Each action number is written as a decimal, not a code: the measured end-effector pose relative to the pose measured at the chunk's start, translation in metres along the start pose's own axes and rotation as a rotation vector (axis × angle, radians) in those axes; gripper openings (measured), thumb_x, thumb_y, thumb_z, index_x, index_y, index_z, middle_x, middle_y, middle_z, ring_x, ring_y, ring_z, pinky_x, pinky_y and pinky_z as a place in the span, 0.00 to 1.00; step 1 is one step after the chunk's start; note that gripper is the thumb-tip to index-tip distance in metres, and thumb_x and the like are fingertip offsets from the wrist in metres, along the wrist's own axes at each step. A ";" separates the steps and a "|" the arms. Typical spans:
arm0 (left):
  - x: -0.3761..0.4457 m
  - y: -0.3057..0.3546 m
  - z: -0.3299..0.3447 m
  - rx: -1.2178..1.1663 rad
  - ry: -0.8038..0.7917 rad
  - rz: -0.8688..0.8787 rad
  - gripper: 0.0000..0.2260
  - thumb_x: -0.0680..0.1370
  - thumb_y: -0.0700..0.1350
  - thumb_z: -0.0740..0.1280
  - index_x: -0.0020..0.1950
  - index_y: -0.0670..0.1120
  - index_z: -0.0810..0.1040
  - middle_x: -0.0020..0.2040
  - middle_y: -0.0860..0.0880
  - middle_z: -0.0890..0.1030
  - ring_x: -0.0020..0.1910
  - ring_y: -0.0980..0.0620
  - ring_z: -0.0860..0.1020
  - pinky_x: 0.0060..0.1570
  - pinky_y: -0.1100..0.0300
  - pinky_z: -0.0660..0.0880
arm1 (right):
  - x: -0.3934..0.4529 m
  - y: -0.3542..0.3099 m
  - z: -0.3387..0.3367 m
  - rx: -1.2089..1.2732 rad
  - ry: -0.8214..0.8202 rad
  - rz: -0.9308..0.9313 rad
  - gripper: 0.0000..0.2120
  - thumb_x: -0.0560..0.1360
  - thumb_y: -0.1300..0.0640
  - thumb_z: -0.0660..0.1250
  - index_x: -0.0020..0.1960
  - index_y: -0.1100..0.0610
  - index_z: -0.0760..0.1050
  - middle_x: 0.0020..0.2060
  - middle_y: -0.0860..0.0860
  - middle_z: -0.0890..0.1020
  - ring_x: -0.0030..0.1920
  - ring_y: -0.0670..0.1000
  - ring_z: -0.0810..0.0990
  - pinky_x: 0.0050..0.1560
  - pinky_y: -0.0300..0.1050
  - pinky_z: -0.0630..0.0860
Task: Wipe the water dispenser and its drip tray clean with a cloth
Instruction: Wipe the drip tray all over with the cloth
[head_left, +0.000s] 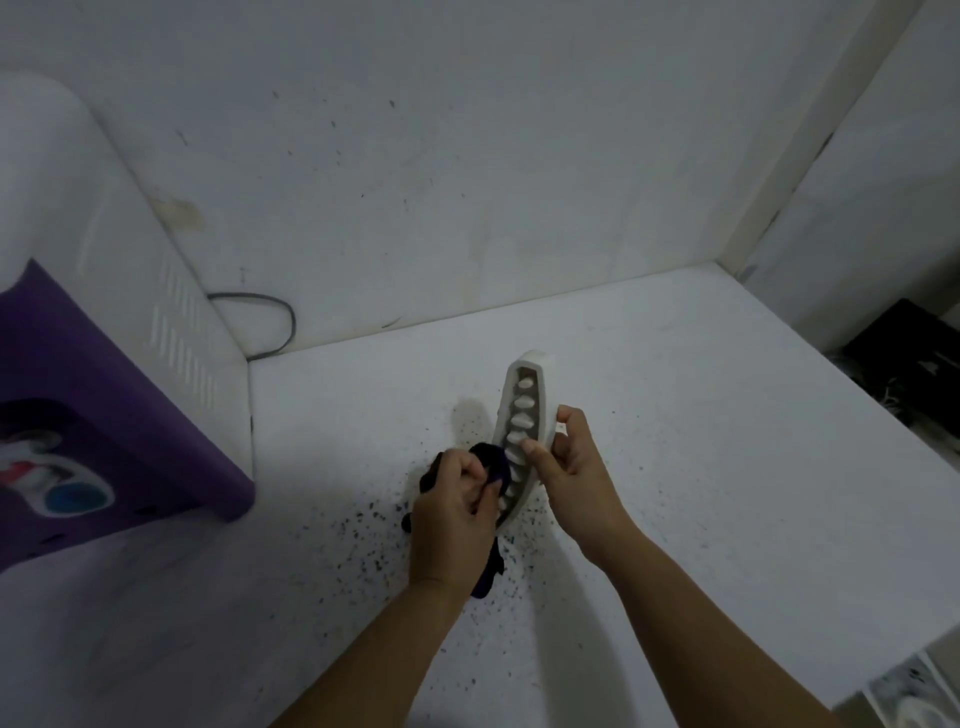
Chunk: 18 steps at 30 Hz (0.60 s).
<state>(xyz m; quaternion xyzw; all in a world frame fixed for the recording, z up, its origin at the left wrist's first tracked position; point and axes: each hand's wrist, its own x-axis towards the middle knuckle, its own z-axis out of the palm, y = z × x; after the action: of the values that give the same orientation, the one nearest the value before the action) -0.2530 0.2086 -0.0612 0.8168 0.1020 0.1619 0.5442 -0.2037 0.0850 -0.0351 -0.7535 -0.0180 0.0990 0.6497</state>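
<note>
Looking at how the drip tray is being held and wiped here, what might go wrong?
The right hand pinches the drip tray by its edge, tilted in the air, so it might slip as the left hand rubs with the cloth. Dark specks on the counter below could smear or dirty the cloth again.

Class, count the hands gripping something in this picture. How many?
2. The left hand grips the dark cloth against the drip tray; the right hand holds that tray's right edge.
</note>
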 end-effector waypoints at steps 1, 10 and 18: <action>0.004 0.004 0.001 -0.020 0.013 0.002 0.10 0.74 0.36 0.70 0.44 0.46 0.70 0.39 0.51 0.82 0.40 0.60 0.82 0.38 0.73 0.76 | 0.001 -0.001 -0.001 0.000 0.002 0.000 0.09 0.79 0.54 0.63 0.58 0.48 0.67 0.44 0.51 0.84 0.45 0.51 0.83 0.49 0.52 0.80; 0.000 -0.006 -0.002 0.043 -0.035 0.027 0.11 0.75 0.37 0.69 0.43 0.48 0.68 0.41 0.52 0.81 0.43 0.58 0.82 0.40 0.69 0.79 | 0.003 0.001 -0.001 0.003 0.001 -0.004 0.10 0.79 0.55 0.63 0.58 0.49 0.67 0.44 0.52 0.84 0.45 0.51 0.83 0.50 0.55 0.81; 0.004 -0.003 -0.002 0.026 -0.049 0.047 0.09 0.75 0.37 0.70 0.53 0.45 0.76 0.48 0.51 0.83 0.47 0.60 0.81 0.46 0.75 0.75 | 0.002 0.003 -0.002 -0.002 0.000 -0.011 0.10 0.79 0.54 0.63 0.58 0.49 0.67 0.45 0.53 0.84 0.46 0.52 0.83 0.51 0.56 0.80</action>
<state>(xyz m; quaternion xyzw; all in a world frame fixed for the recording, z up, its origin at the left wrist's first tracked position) -0.2499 0.2124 -0.0623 0.8296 0.0715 0.1530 0.5322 -0.2019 0.0827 -0.0380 -0.7540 -0.0222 0.0953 0.6496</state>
